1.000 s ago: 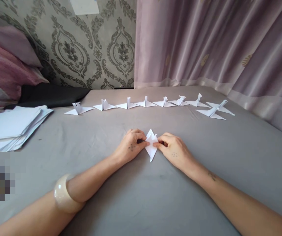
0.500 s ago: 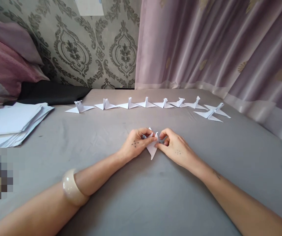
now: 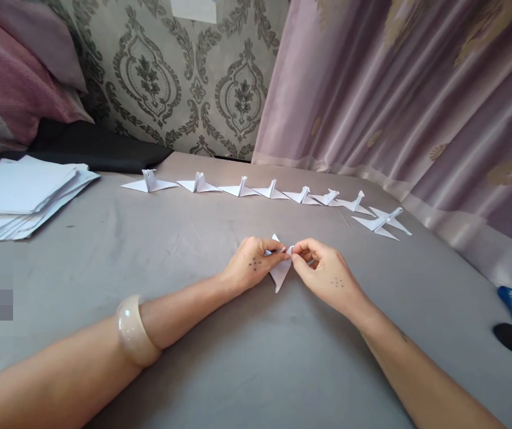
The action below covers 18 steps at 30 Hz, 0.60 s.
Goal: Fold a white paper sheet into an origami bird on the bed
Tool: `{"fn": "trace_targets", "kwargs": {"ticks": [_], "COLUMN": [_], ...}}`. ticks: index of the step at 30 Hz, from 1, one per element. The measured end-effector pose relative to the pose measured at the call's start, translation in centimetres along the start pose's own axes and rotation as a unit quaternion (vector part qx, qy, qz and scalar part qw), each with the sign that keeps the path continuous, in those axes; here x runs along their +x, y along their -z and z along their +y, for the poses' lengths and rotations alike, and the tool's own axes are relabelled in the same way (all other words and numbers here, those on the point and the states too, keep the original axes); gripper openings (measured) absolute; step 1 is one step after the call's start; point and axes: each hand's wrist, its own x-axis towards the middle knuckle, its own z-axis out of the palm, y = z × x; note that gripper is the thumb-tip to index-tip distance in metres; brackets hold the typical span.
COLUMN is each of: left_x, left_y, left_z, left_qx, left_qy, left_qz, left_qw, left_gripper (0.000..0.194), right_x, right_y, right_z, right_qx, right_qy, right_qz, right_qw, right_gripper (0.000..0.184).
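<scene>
I pinch the half-folded paper bird [image 3: 279, 271] between my left hand [image 3: 252, 265] and right hand [image 3: 327, 275], fingertips closed on its upper flaps as it rests on the grey bed [image 3: 238, 357]; light, thin, easily creased, best held at the folds.

1. Nine finished paper birds [image 3: 270, 190] stand in a row.
2. One half-folded paper piece [image 3: 280, 273] lies between the hands.
3. One stack of paper sheets [image 3: 19, 193].
4. Two hands, one bangle [image 3: 133, 331].
</scene>
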Motion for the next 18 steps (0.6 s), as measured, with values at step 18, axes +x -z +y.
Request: {"fn": "trace_targets", "kwargs": {"ticks": [18], "left_x": [0.1], "left_y": [0.3], "left_z": [0.0], "left_qx": [0.061], "left_qy": [-0.07], "left_qz": [-0.017], "left_qw": [0.996], "left_gripper": [0.027], "right_x": [0.9], "right_y": [-0.3], "right_z": [-1.1], "right_qx": [0.034], "right_qy": [-0.037], "right_qz": [0.041], "right_qw": [0.998], "right_gripper": [0.037]}}
